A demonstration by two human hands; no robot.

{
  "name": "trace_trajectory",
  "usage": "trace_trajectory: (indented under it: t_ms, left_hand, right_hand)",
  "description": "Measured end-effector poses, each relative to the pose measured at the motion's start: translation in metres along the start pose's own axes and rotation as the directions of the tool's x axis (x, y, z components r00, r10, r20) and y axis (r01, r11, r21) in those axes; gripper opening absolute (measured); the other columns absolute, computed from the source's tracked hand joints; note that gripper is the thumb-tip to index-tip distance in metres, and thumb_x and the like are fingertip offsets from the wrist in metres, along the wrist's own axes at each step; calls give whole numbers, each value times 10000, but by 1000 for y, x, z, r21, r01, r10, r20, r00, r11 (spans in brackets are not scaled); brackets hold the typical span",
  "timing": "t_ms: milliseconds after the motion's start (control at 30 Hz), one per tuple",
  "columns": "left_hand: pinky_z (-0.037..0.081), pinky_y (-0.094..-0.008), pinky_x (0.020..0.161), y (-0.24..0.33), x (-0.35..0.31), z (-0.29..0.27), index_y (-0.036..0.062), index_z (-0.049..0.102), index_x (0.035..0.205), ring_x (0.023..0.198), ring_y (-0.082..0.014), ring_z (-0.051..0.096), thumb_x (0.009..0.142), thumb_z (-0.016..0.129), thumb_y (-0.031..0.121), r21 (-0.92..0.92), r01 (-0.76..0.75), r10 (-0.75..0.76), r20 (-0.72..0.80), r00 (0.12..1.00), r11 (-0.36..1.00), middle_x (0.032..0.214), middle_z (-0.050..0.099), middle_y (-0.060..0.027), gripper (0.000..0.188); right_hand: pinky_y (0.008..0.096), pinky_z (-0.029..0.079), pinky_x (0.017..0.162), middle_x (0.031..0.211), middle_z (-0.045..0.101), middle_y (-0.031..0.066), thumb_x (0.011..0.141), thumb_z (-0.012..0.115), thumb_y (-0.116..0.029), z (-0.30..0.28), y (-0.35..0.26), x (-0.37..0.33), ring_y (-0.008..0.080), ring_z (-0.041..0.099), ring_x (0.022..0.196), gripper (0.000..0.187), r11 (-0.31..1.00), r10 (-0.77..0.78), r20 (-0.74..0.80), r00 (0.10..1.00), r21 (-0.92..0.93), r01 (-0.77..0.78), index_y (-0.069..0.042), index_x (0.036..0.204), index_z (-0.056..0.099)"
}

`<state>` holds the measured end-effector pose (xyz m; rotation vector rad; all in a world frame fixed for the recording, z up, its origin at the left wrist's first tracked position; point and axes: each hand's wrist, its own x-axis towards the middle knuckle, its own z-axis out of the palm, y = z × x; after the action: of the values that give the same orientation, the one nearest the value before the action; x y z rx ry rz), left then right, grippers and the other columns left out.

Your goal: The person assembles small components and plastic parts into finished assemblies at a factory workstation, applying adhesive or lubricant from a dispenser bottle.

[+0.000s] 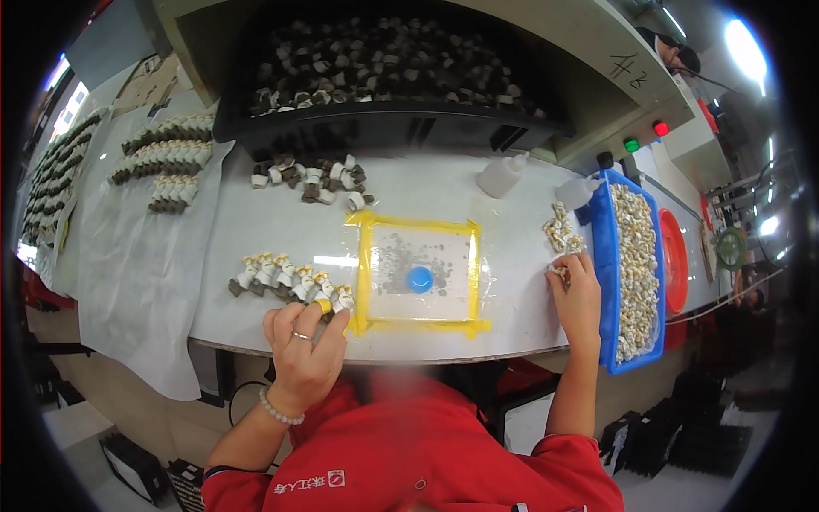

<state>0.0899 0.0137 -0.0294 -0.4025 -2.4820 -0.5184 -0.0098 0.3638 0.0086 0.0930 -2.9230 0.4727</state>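
My left hand (pixel 304 354), with a ring and a yellow band on one fingertip, is closed at the near right end of a slanting row of small white figurines (pixel 294 281) with gold-trimmed tops and dark bases. Its thumb and fingers pinch the last figurine (pixel 342 299); part of it is hidden. My right hand (pixel 577 294) pinches a small white-and-gold piece (pixel 560 272) near the right side of the table. Just beyond it lies a loose pile of similar pieces (pixel 560 229).
Between my hands is a yellow-taped square (pixel 418 324) with a blue round object (pixel 420 280). A blue bin (pixel 607 282) of white-and-gold pieces stands right. Farther back are white-and-dark pieces (pixel 317 179), two bottles (pixel 502 177), and a black bin (pixel 384 128). Figurine rows (pixel 166 154) stand left.
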Motion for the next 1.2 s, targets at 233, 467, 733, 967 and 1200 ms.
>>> trace_trajectory:
  t_ms: [233, 467, 733, 967, 1200]
  left_hand:
    - [407, -426, 783, -11, 14, -14, 19, 661, 976, 932, -313, 498, 641, 698, 58, -78, 90, -95, -59, 994, 993, 998, 539, -139, 340]
    - [471, -406, 811, -53, 93, -3, -21, 599, 1020, 942, -349, 559, 719, 647, 7, -119, 172, -162, 88, 983, 978, 1028, 553, -207, 306]
    - [483, -420, 817, -57, 112, 27, -25, 572, 987, 976, -359, 558, 749, 597, -1, 12, 285, -276, 289, 917, 958, 1060, 538, -220, 240]
    - [476, -412, 774, -61, 105, 29, -4, 555, 923, 875, -334, 544, 698, 579, -37, -9, 42, -38, 263, 964, 999, 930, 561, -161, 228]
    - [501, -318, 710, -39, 106, -7, 2, 541, 988, 799, -200, 590, 735, 604, -37, -465, 458, -317, 351, 881, 758, 961, 595, -102, 264]
  right_hand:
    - [264, 484, 639, 884, 571, 72, 758, 675, 30, 15, -22, 1, 149, 582, 710, 133, 937, -61, -21, 998, 343, 64, 23, 873, 608]
    - [275, 484, 671, 890, 581, 89, 753, 682, 4, 24, -34, 3, 195, 602, 745, 136, 878, -44, 54, 998, 479, 13, -1, 886, 657]
    - [280, 486, 695, 929, 610, 89, 764, 660, -21, 21, -30, -5, 172, 601, 781, 152, 728, -117, 129, 985, 685, -3, 5, 914, 667]
    - [257, 457, 675, 902, 592, 67, 790, 684, -56, 22, -45, 0, 152, 564, 755, 225, 846, -320, 226, 920, 505, 170, -2, 1008, 671]
    - [285, 497, 691, 901, 594, 92, 745, 714, -57, 17, -57, -6, 192, 592, 763, 255, 890, -294, 143, 945, 402, 216, -11, 989, 658]
